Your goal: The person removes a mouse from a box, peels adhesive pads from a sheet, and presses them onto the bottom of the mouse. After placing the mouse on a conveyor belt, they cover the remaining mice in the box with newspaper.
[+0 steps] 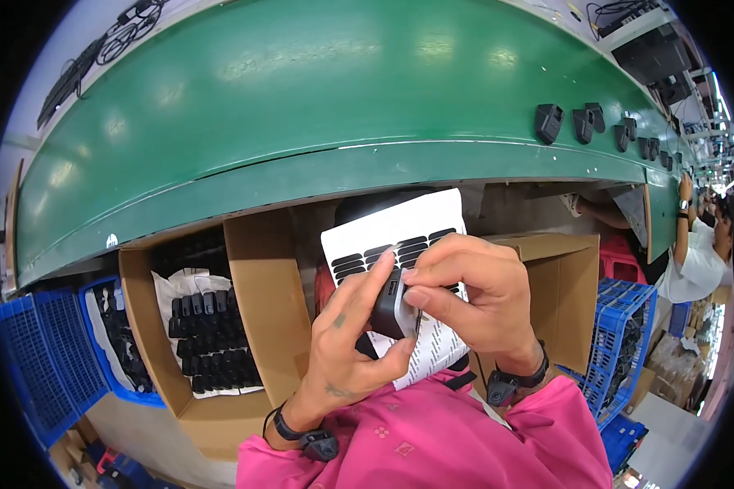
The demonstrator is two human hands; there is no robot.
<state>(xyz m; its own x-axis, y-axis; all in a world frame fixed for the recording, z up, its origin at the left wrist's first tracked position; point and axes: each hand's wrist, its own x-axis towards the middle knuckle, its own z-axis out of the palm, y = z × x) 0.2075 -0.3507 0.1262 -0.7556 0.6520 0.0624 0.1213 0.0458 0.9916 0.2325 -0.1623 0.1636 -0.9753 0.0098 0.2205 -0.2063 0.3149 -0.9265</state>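
Observation:
My left hand (334, 338) grips a small black plastic device housing (391, 314), thumb on its near side and fingers along its far side. A small slot shows in the housing's upper end. My right hand (489, 297) closes in a pinch of thumb and forefinger at the housing's right edge; whatever is between those fingertips is too small to make out. Under both hands, over my lap, lies a white sheet (395, 226) with rows of black elongated stickers. Its lower part curls and shows a printed pattern.
A green workbench (302, 98) spans ahead, with several black housings (549, 124) at its right. An open carton (257, 261) of black parts stands left, beside blue crates (37, 350). Another carton (563, 301) and a blue crate (620, 342) stand right. A co-worker (693, 261) sits far right.

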